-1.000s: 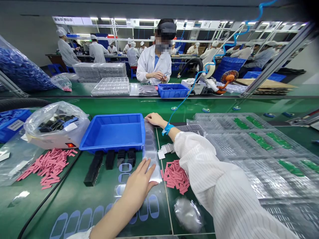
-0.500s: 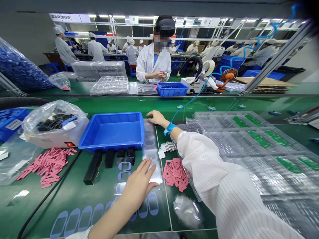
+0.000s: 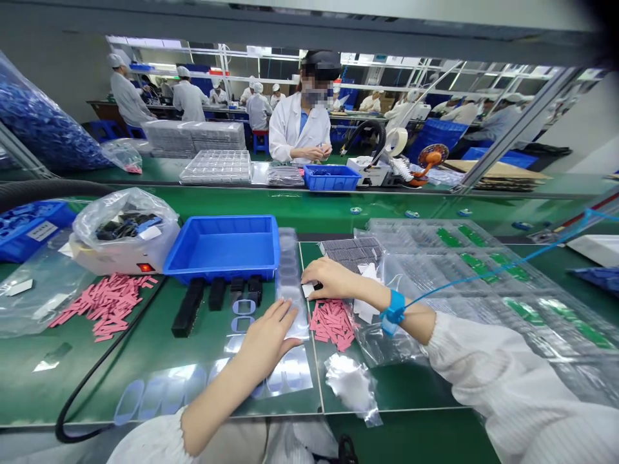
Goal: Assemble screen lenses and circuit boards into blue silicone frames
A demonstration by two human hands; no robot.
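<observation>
My left hand lies flat, fingers apart, on a clear plastic film strip with rounded outlines. My right hand, with a blue wrist strap, is closed with its fingers bent down over small black and white pieces; a white square shows at its fingertips. Whether it grips that square is hidden. Just below that hand lies a heap of pink strips. Blue-rimmed oval film pieces lie beyond the left fingers, beside short stacks of black parts.
A blue tray stands behind the black stacks. On the left are a bag of dark parts and more pink strips. Clear trays with green boards cover the right side. A co-worker sits across the bench.
My right hand has come back from the far end of the film strip to the black and white pieces. My left hand stays flat on the film. The view has shifted slightly.
</observation>
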